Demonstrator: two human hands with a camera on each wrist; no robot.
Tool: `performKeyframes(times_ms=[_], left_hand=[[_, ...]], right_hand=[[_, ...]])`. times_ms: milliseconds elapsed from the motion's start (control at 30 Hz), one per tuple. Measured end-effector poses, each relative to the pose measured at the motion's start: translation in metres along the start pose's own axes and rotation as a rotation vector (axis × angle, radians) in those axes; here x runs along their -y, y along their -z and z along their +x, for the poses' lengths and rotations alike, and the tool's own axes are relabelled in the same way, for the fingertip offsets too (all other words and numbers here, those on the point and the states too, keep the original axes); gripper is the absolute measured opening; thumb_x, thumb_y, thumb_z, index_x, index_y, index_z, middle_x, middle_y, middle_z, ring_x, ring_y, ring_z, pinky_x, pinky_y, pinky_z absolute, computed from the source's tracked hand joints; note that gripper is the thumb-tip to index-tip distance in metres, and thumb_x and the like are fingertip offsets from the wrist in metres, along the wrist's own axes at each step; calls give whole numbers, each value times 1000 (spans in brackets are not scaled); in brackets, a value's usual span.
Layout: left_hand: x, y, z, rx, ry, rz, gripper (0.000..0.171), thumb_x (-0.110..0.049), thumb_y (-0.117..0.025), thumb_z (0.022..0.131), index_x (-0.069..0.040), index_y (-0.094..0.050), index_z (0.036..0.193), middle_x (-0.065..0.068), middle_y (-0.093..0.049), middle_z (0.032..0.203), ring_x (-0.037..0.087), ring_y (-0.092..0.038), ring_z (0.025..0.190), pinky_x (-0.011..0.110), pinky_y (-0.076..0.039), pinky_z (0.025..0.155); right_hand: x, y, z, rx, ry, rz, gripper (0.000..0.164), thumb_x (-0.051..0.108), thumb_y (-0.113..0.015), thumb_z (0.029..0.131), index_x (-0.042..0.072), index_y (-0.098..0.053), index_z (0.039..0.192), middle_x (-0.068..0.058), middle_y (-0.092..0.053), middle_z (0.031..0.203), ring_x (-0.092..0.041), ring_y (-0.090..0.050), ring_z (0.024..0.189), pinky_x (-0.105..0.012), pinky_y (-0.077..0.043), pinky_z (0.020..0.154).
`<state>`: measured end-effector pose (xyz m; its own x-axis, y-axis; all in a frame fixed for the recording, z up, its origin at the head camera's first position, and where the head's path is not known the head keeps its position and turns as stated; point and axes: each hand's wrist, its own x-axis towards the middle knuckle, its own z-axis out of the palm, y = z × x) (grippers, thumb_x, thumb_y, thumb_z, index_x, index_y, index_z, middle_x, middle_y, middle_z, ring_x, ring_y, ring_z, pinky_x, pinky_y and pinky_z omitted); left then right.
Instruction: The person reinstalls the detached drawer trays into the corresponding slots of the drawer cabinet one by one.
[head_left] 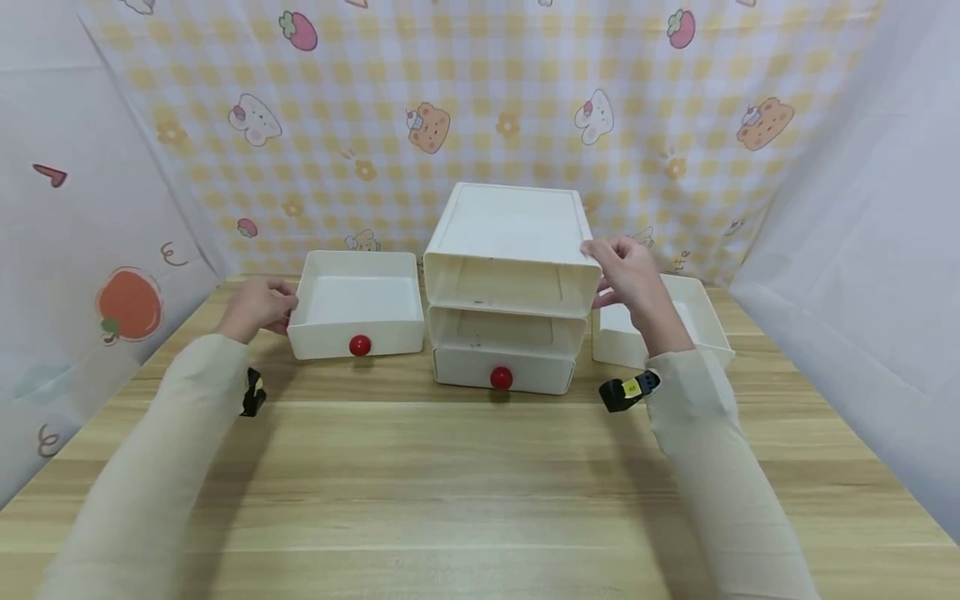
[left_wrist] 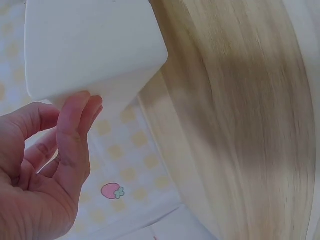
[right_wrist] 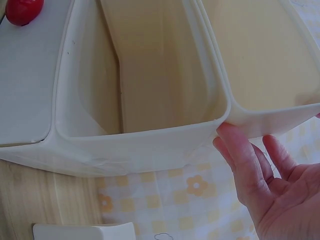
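A white drawer cabinet (head_left: 513, 221) stands on the table with its upper two bays bare and a red-knobbed drawer (head_left: 465, 367) in the lowest. My right hand (head_left: 628, 271) holds its top right corner, one fingertip on the top and other fingers (right_wrist: 240, 150) against the side wall. On the left sits a removed white drawer (head_left: 356, 300) with a red knob. My left hand (head_left: 258, 307) grips its left side near the front; fingertips (left_wrist: 75, 102) meet the side wall, and the thumb's tip is partly hidden. Another white drawer (head_left: 697, 312) lies right of the cabinet, partly behind my right arm.
A wooden table (head_left: 480, 483) spreads in front. A patterned cloth curtain (head_left: 510, 75) hangs close behind the cabinet, with white cloth (head_left: 847, 208) along the sides. Dark wrist straps (head_left: 630, 390) are on both wrists.
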<state>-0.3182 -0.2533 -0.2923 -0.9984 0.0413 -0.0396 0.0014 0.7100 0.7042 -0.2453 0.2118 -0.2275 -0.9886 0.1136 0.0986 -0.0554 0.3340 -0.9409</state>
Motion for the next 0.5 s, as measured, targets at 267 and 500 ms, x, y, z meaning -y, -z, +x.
performKeyframes(times_ms=[267,500], left_hand=[[0,9,-20,-24,-81,-17,27,-6,-44,90,15,-49,107,20,-63,81,9,-63,56,32,-58,56],[2,19,-31,-2,-57,-13,28,-9,-45,92,13,-48,110,12,-63,78,10,-63,58,30,-58,56]], right_hand=[[-2,0,0,-1,1,-8,32,41,-53,88,11,-43,87,-2,-36,87,-10,-49,63,-22,-54,51],[-2,0,0,1,7,-9,32,42,-53,88,12,-44,88,-2,-37,90,-11,-50,64,-23,-54,51]])
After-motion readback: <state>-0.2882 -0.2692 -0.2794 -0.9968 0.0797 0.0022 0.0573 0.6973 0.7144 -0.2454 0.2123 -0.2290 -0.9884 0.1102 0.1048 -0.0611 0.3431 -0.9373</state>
